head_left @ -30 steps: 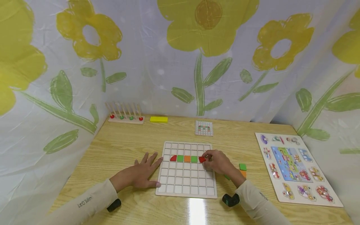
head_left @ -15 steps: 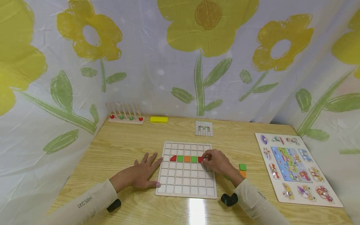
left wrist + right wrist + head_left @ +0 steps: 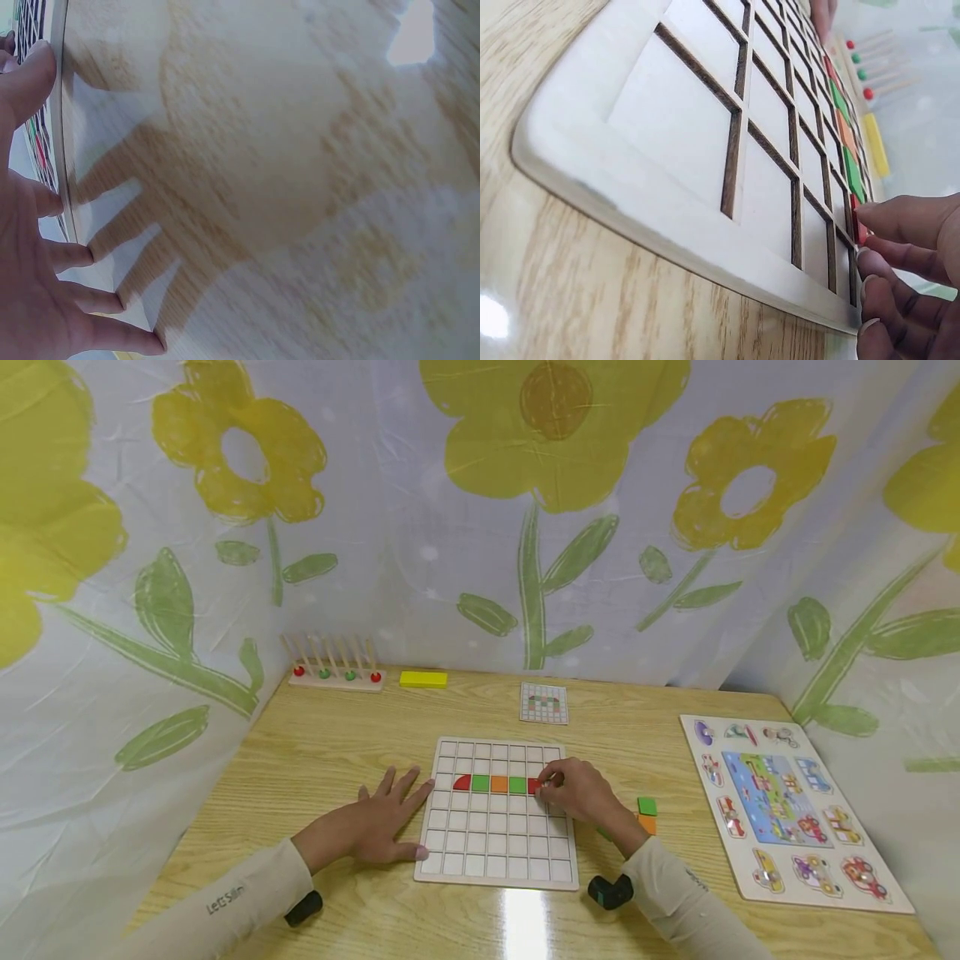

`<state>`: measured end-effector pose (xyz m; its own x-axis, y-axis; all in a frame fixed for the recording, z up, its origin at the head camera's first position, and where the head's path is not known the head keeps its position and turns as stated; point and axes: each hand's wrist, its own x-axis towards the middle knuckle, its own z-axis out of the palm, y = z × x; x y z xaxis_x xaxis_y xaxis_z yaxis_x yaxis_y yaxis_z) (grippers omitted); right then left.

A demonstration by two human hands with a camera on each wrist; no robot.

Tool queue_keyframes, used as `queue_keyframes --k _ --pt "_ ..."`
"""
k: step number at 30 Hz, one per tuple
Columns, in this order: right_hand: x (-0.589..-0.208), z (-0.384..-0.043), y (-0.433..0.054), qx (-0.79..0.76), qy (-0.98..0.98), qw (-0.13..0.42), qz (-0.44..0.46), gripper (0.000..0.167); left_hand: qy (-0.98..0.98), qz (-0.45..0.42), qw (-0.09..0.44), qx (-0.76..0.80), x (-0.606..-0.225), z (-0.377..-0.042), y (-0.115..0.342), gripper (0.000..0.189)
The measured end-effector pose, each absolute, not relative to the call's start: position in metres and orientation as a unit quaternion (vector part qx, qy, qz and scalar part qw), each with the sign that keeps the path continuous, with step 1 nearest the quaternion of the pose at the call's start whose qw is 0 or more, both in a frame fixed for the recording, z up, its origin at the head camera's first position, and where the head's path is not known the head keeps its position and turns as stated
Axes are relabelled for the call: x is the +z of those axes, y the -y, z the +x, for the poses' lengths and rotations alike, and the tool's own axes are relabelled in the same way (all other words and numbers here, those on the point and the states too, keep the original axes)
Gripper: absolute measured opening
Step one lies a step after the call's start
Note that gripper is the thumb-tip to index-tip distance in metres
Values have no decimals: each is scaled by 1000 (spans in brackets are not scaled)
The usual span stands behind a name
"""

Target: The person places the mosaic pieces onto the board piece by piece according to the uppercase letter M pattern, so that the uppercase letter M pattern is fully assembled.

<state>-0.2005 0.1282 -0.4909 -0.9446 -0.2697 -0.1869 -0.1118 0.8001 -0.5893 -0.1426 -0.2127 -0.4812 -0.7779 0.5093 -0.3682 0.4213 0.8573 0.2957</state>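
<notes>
A white grid board (image 3: 497, 845) lies flat on the wooden table. Along one of its rows run a rounded red tile (image 3: 462, 782), a green tile (image 3: 481, 783), an orange tile (image 3: 499, 784) and another green tile (image 3: 517, 785). At the right end of that row, my right hand (image 3: 581, 789) pinches a red tile (image 3: 533, 786), partly hidden by the fingers. In the right wrist view, this red tile (image 3: 858, 219) sits at its cell under the thumb and forefinger. My left hand (image 3: 375, 827) rests with spread fingers against the board's left edge.
Loose green (image 3: 647, 806) and orange (image 3: 648, 824) tiles lie beside my right forearm. A pattern card (image 3: 544, 703), yellow block (image 3: 423, 679) and peg rack (image 3: 337, 683) stand at the back. A picture puzzle board (image 3: 795, 860) occupies the right side. Flowered cloth walls surround the table.
The red tile in my right hand has shifted slightly left and levelled out into line with the row. My left hand has stayed in place.
</notes>
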Motion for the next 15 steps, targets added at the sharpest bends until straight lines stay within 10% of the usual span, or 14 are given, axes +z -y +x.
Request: queue_keyframes --k 15 --pt "-487 -200 -130 -305 -935 147 -107 14 -935 250 227 107 -480 -143 214 101"
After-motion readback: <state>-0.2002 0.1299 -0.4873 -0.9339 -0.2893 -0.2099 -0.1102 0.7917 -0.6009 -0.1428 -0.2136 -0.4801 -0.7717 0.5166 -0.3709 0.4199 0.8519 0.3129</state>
